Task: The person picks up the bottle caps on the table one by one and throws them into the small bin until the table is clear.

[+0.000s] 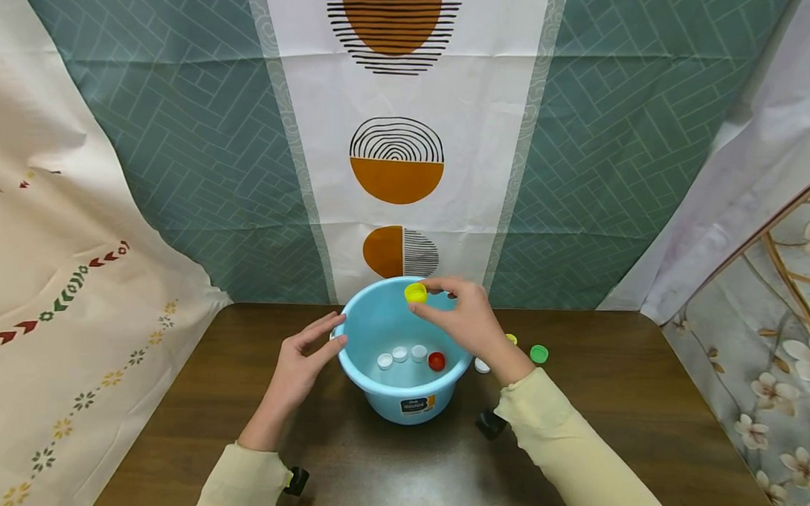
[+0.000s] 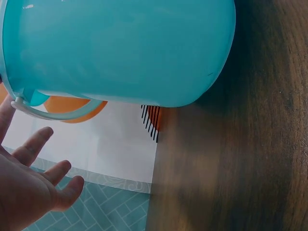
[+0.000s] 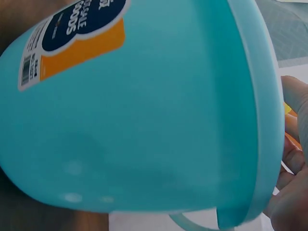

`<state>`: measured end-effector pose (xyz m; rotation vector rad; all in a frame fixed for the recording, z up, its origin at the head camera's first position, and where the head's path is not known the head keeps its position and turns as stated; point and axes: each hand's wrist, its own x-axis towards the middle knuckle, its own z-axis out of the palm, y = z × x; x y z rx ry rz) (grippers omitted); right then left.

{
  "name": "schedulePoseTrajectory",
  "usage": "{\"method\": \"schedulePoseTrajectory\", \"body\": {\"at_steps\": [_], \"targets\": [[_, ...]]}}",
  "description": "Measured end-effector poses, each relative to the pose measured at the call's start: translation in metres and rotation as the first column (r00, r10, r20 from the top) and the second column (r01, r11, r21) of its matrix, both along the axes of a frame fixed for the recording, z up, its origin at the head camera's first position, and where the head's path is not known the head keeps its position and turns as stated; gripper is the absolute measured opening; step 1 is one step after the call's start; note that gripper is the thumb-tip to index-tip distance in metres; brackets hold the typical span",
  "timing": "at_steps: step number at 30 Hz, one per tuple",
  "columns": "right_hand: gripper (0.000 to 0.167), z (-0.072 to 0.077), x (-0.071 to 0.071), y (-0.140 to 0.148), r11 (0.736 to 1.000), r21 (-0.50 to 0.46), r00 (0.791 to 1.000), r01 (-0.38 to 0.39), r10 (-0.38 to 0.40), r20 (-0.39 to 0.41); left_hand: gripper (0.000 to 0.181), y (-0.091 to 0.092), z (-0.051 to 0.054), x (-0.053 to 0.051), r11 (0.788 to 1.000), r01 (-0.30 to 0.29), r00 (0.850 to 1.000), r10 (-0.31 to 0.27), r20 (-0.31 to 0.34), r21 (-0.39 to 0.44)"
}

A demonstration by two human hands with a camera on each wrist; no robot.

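Observation:
A light blue plastic basin point(image 1: 400, 392) stands on the dark wooden table. Inside it lie a red bottle cap point(image 1: 436, 361) and several white caps point(image 1: 384, 361). Over the basin, my right hand point(image 1: 466, 318) pinches a yellow cap point(image 1: 415, 293) between thumb and fingers. At the left rim, my left hand point(image 1: 301, 361) touches the basin with thumb and fingertips, its other fingers spread apart in the left wrist view. In the right wrist view, the basin's wall hides most of the yellow cap.
Right of the basin, on the table point(image 1: 593, 423), lie a green cap point(image 1: 538, 354), a white cap point(image 1: 482, 366) and a yellow cap partly behind my right wrist. A patterned curtain point(image 1: 200, 164) hangs behind the table. The basin has a side handle point(image 2: 57, 114).

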<state>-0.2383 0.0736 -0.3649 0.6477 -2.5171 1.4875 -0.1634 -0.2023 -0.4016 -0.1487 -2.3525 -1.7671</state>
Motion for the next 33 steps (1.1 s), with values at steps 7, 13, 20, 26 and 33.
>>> {"method": "schedulePoseTrajectory", "body": {"at_steps": [7,13,20,26,33], "targets": [[0.042,-0.001,0.002,-0.009,0.999,0.025,1.000,-0.022,0.022,0.016,0.039,0.003,0.003,0.004,1.000,-0.007,1.000,0.007,-0.001,0.000],[0.039,-0.001,0.004,-0.014,0.999,0.032,0.999,-0.032,0.032,0.007,0.039,0.005,0.004,0.005,1.000,-0.010,1.000,0.010,-0.003,0.011],[0.033,-0.002,0.005,-0.020,0.998,0.046,0.998,-0.047,0.048,-0.029,0.039,0.007,0.004,0.005,1.000,-0.019,1.000,0.019,-0.004,0.009],[0.032,-0.005,0.004,-0.021,0.996,0.065,0.998,-0.054,0.057,-0.041,0.039,0.009,0.004,0.005,1.000,-0.021,1.000,0.021,-0.008,0.010],[0.038,-0.005,0.004,-0.019,0.995,0.089,0.998,-0.055,0.058,-0.023,0.039,0.011,0.004,0.006,1.000,-0.024,1.000,0.024,-0.013,0.015]]}}
